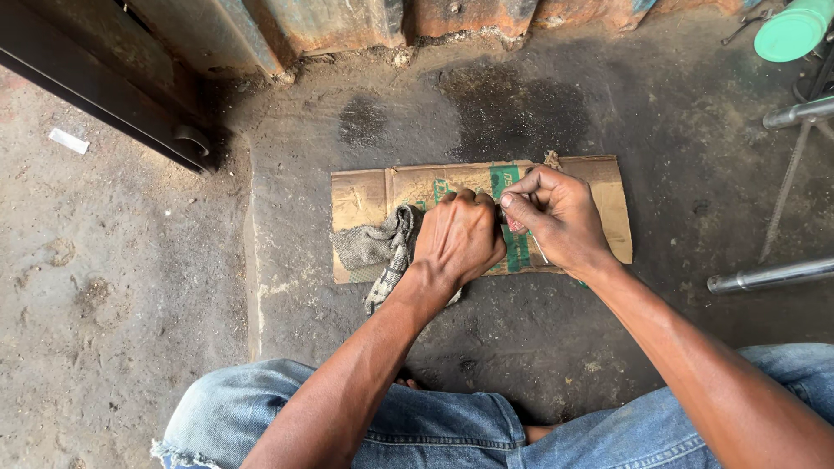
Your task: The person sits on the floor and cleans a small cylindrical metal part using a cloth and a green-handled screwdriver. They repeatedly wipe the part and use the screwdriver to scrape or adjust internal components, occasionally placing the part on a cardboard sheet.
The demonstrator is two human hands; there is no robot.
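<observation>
Fingers: left hand [458,236] fisted around grey rag [375,247] | right hand [556,219] pinching small hidden item | over cardboard [365,195]

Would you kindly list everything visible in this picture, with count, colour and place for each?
Cardboard sheet: one, brown with green print, flat on the floor at centre.
Rag: one, grey and checked, on the cardboard's left end, gripped by the left hand.
Small item: one, reddish, pinched between the hands; kind unclear.
Metal tubes: two, silver, at the right edge.
Round lid or container: one, green, top right corner.
Dark metal beam: one, black, top left.
Scrap: one, white, on the floor at left.
Concrete floor: grey, stained, throughout.
Jeans: blue, along the bottom.
Left hand: one, fisted on the rag.
Right hand: one, pinching the small item.
</observation>
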